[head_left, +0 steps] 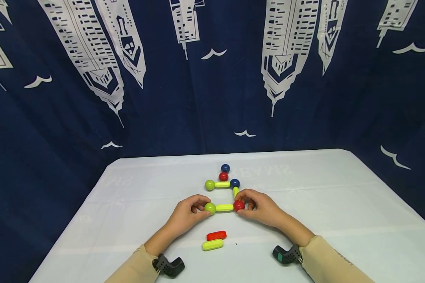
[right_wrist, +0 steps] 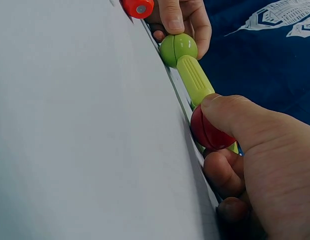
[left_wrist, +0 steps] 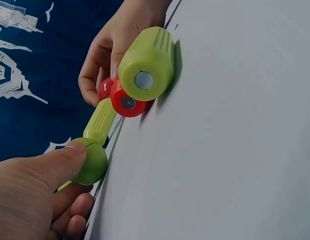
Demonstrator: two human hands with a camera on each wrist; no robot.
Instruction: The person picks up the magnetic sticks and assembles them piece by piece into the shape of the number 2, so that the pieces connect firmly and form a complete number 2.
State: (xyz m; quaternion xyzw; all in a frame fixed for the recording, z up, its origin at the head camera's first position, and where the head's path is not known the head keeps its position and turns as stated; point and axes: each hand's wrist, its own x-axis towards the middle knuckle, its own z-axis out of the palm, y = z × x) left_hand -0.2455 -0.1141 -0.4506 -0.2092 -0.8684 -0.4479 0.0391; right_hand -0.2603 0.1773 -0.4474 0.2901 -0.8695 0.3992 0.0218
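Observation:
My left hand (head_left: 189, 212) pinches a green ball (head_left: 210, 208) between thumb and fingers. On the other side, the red ball (head_left: 239, 205) is gripped by my right hand (head_left: 260, 207). A yellow-green rod (head_left: 224, 208) bridges these two balls, touching both in the right wrist view. From the red ball a second yellow-green rod (head_left: 235, 191), partly hidden by the right fingers, runs back to a blue ball (head_left: 235, 183). A third yellow-green rod (head_left: 222, 184) links that blue ball with another green ball (head_left: 209, 185).
Behind the joined pieces lie another red ball (head_left: 223, 176) and another blue ball (head_left: 225, 168). In front, a loose red rod (head_left: 216, 236) lies beside a yellow-green rod (head_left: 212, 245) with a metal disc in its end. A dark blue printed curtain hangs behind the white table (head_left: 127, 188).

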